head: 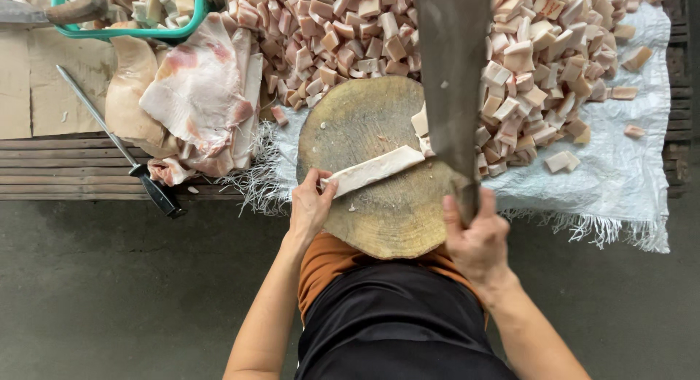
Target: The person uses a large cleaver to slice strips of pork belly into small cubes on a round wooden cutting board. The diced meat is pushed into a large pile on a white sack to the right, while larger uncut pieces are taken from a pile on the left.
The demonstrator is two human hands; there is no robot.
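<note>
A round wooden chopping block (379, 212) lies in front of me with a long white strip of pork fat (375, 169) across it. My left hand (310, 205) pinches the near end of that strip. My right hand (477, 238) grips the handle of a big cleaver (452, 81); its broad blade is raised above the block's right side and hides part of the meat behind it. A small cut piece (420, 122) sits by the blade on the block.
A large heap of cubed pork pieces (539, 66) covers a white woven sheet (620, 168) behind and right of the block. Slabs of raw pork skin (193, 95) lie to the left, beside a sharpening steel (117, 143) and a green basket (131, 31).
</note>
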